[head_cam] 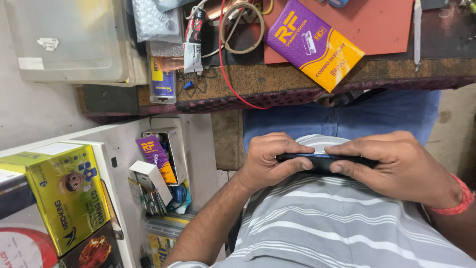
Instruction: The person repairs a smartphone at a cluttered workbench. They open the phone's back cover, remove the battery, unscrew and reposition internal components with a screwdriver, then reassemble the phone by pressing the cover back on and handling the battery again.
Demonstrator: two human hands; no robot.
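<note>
Item: dark phone (322,161), held edge-on between two hands above the lap.

The phone lay with its long axis running left to right across the body, close against the grey striped shirt (327,218), well below the workbench (277,79). The left hand (267,161) was clamped on one end, fingers curled over the top edge and thumb pressed along the near edge. The right hand (396,168), red thread at the wrist, was clamped on the other end, fingers laid flat over the top and thumb tip on the near edge. Both hands touched the phone and were about equally near it; only a short stretch of the near edge showed between them. On the bench, well apart: a purple and yellow packet (315,42), a red wire (225,74), a coil of cable (243,27).
</note>
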